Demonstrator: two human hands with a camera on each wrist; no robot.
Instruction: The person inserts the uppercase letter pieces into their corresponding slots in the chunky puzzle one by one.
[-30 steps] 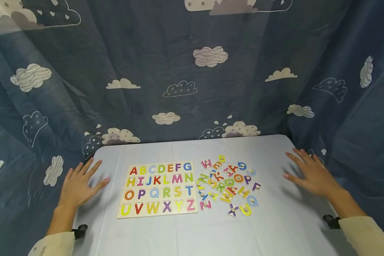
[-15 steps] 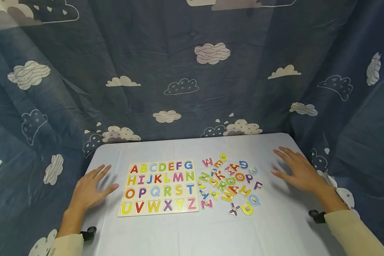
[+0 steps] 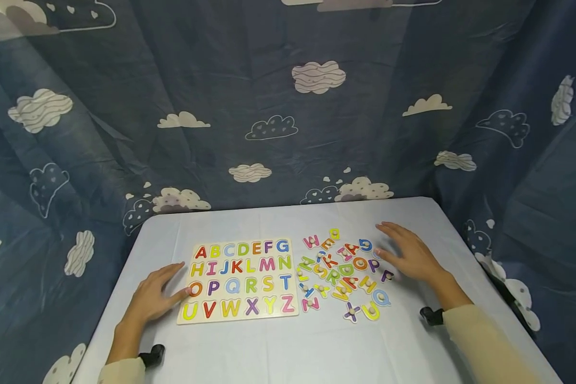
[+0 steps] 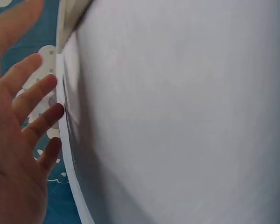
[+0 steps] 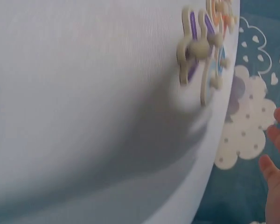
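A wooden alphabet puzzle board (image 3: pixel 294 290) with coloured letters lies left of centre in the head view. My left hand (image 3: pixel 156 296), fingers spread, reaches over its left edge, thumb overlapping the orange O. Several loose knobbed letter pieces lie in a cluster to the board's right, among them a purple X (image 3: pixel 351 312), a yellow U (image 3: pixel 370 311) and a light blue Q (image 3: pixel 381 297). Beside the cluster's right edge my right hand (image 3: pixel 410 256) hovers with relaxed fingers, thumb close to the purple P (image 3: pixel 373 265). In the right wrist view, knobbed pieces (image 5: pixel 199 49) stand out past that hand's shadow. Both hands are empty.
A white cloth (image 3: pixel 240 352) covers the table. Dark blue curtains (image 3: pixel 211 160) with cloud prints hang behind and at both sides. A black wrist camera (image 3: pixel 153 356) sits on the left wrist, another black camera (image 3: pixel 432 316) on the right.
Both hands have moved inward from the table's sides, the left to the board's edge and the right to the loose letters. The board and pieces have stayed in place.
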